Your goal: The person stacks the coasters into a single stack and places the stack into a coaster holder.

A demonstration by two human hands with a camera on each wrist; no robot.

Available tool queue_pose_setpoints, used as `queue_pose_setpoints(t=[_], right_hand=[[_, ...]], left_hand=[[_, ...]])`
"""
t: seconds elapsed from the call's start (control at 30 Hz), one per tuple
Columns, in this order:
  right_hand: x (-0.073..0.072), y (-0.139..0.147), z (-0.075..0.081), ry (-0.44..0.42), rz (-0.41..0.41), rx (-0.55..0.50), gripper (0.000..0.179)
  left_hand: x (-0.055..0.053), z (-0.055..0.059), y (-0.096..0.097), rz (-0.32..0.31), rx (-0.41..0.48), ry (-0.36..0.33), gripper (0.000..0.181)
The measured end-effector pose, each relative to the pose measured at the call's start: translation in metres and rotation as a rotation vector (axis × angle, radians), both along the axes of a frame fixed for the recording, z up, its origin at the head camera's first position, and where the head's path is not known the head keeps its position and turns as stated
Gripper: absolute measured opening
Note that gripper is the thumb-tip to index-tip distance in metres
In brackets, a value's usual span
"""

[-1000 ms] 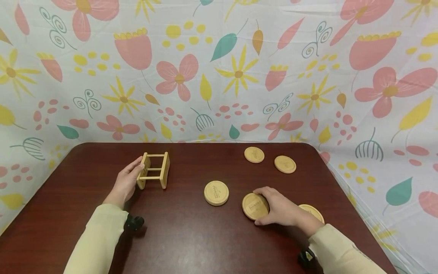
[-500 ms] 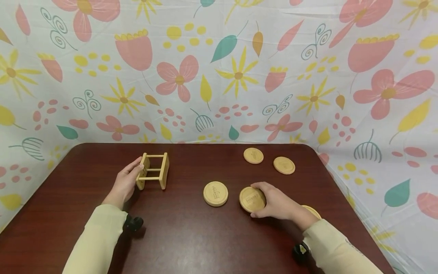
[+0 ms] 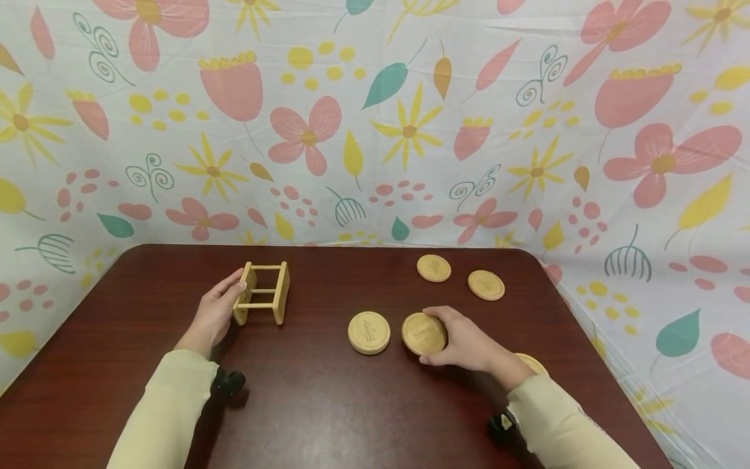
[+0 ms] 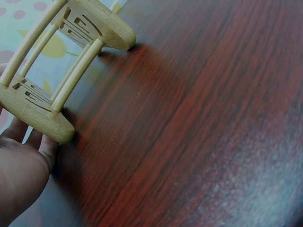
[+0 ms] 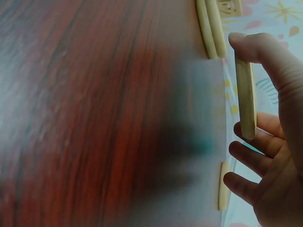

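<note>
Wooden coasters in pale yellow lie about the dark red-brown table point(image 3: 322, 410), and we count one in hand, one thick pile and three loose. Our left hand point(image 3: 212, 314) grips the near panel of a small wooden rack point(image 3: 263, 290) toward the table's left side, thumb and fingers set about that panel. The rack appears to stand on the table, its two slotted panels joined by thin rods, and we see no coaster between them.

Our right hand point(image 3: 464, 340) pinches the held coaster point(image 3: 423, 333) by opposite edges, the thumb on one rim and a finger on the other, with the remaining fingers spread. From the right wrist view, we judge it to be raised off the wood. It is just beside the pile point(image 3: 369, 332), apart from it; we make out two edges there, so the pile is probably two coasters.

As for progress, we would call the gathering partly done: two coasters seem stacked and a third is in our grasp. Left over are the far coaster point(image 3: 433, 268), its close neighbour point(image 3: 486, 285), and the coaster point(image 3: 532, 363) partly hidden behind our right forearm. Nothing has been put in the rack yet.
</note>
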State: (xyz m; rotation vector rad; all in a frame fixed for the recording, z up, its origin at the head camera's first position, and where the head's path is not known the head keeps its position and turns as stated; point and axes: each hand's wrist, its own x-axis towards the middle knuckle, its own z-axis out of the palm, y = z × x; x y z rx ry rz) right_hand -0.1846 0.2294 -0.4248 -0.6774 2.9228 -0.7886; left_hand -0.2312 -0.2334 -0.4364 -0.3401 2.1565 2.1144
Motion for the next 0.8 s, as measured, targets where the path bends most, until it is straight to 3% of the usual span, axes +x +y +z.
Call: queue_pose_setpoints(t=[0.8], right_hand=[[0.003, -0.033, -0.010, 0.013, -0.035, -0.141, 0.083]], left_hand=[[0.001, 0.001, 0.001, -0.002, 0.009, -0.011, 0.058]])
